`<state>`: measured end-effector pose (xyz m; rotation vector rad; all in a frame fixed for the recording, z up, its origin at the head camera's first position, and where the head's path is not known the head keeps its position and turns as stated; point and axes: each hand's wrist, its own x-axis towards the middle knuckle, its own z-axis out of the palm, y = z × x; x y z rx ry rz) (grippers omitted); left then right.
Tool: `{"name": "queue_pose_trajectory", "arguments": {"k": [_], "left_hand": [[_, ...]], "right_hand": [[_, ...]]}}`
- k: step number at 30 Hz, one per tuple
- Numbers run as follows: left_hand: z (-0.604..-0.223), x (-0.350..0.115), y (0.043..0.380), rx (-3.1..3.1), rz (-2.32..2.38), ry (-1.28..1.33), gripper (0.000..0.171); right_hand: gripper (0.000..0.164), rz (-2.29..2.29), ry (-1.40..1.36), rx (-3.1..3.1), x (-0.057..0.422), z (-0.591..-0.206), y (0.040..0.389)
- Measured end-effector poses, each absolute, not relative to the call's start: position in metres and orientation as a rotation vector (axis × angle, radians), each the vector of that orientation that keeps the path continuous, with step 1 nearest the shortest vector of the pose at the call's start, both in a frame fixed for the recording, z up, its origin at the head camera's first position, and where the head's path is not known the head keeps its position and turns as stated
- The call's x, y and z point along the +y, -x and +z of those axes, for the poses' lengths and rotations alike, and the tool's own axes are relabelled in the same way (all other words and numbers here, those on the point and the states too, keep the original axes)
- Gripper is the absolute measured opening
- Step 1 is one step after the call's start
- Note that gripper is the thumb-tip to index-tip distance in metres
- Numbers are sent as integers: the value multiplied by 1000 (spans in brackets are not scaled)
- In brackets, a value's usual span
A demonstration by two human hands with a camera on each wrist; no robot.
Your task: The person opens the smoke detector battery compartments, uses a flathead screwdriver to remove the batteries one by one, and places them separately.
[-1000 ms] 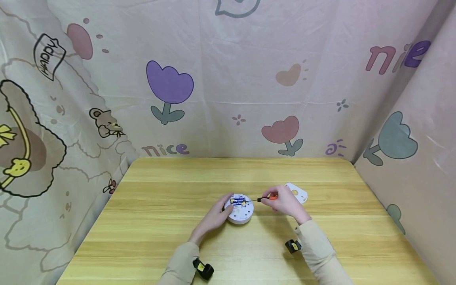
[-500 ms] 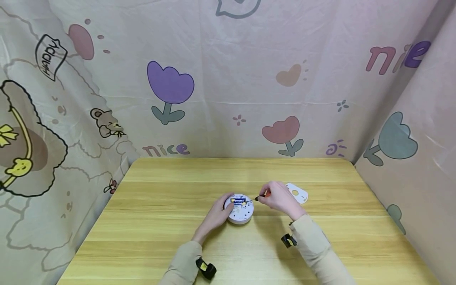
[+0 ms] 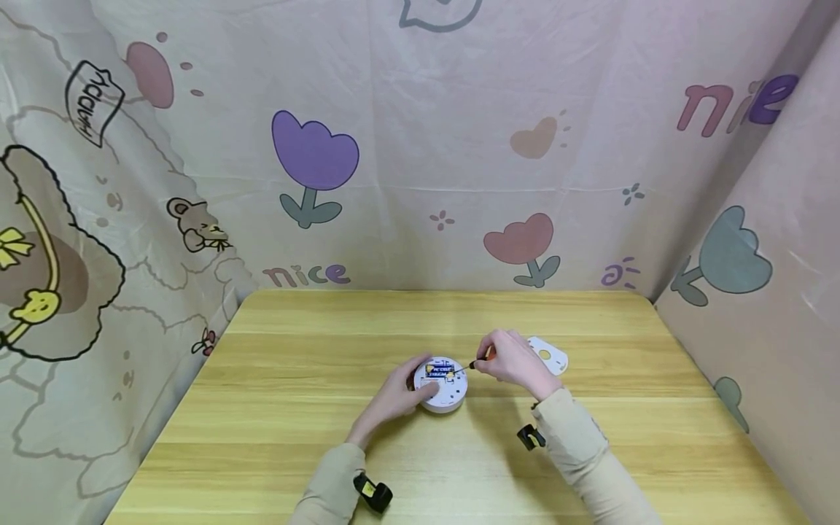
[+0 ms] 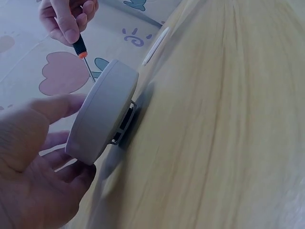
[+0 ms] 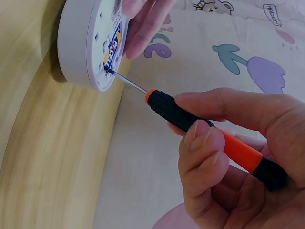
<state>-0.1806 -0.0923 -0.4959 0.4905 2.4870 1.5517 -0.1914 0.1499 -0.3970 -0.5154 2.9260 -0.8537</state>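
A round white device (image 3: 454, 391), which looks like a smoke alarm, has its battery side facing up. Blue-and-white batteries (image 5: 114, 46) show in its face. My left hand (image 3: 397, 394) grips its left side, with the thumb on the face and the fingers around the rim. In the left wrist view, a slotted part (image 4: 125, 125) projects beneath the body. My right hand (image 3: 518, 361) holds a screwdriver (image 5: 172, 110) with a black and orange handle. Its tip meets the face beside one end of the batteries; the exact contact is too small to tell.
A flat white plate (image 3: 556, 359) with a round hole lies behind the right hand, partly covered by it. The wooden table (image 3: 295, 364) ends at a patterned cloth backdrop (image 3: 407, 146). Black wrist cameras (image 3: 372, 494) sit on both sleeves.
My right hand has shifted slightly left and up, tilting the screwdriver more steeply. The left thumb has slid right and down over the device's face. The device has stayed in place.
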Motion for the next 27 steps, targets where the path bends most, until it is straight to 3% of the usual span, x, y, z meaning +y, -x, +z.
{"name": "queue_pose_trajectory", "arguments": {"k": [6, 27], "left_hand": [[-496, -90, 180, 2479, 1542, -462, 75], [-496, -84, 183, 2562, 1583, -355, 54]], "right_hand": [[5, -831, 515, 2923, 149, -397, 192], [5, -775, 550, 2919, 145, -395, 198]]}}
